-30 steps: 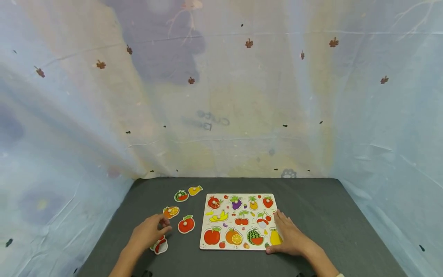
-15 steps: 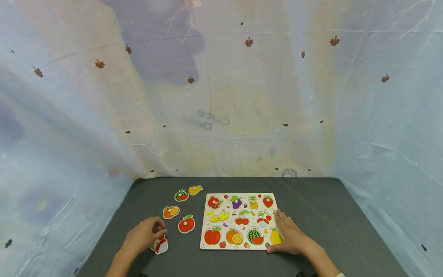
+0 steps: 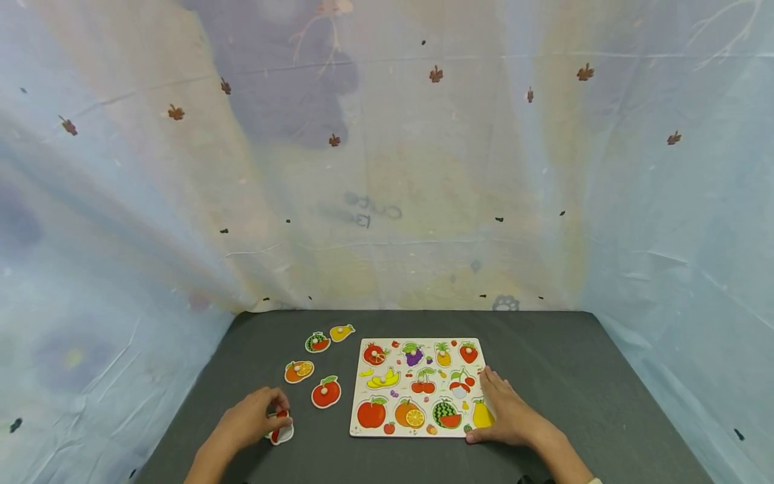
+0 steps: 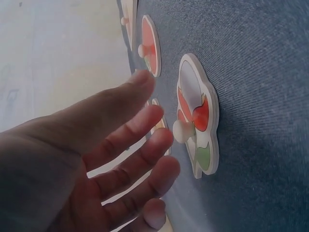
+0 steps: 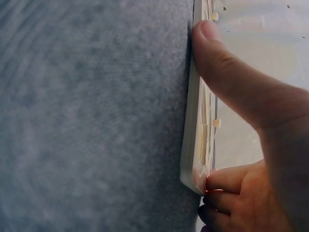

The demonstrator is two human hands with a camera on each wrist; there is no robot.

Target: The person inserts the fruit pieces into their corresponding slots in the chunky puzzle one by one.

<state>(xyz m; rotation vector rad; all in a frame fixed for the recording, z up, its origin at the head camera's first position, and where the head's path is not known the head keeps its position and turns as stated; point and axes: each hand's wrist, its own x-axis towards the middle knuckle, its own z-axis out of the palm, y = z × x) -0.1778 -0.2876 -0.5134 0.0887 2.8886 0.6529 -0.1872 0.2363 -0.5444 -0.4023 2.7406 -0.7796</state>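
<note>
My left hand (image 3: 250, 418) hovers over a knobbed puzzle piece (image 4: 205, 113) at the near left, painted with red fruit, a white oval and a green leaf. In the left wrist view, its loosely bent fingers and thumb are spread apart, fingertips close to the piece's round knob (image 4: 183, 131). My right hand (image 3: 508, 413) rests at the near right corner of the white fruit puzzle board (image 3: 396, 396). Its thumb (image 5: 207, 41) presses the near edge; the fingers lie straight along the right edge and cover part of the board's pear picture (image 3: 481, 415).
Other loose knobbed pieces lie left of the board: an apple (image 3: 329, 395), an orange (image 3: 295, 374), a watermelon (image 3: 313, 344) and a pear (image 3: 338, 334). The dark cloth-covered table (image 3: 544, 363) meets a pale printed curtain (image 3: 399, 168) at its far edge.
My left hand has moved left and toward the near edge, away from the orange piece, and come down over the red-and-white fruit piece. My right hand stays on the board.
</note>
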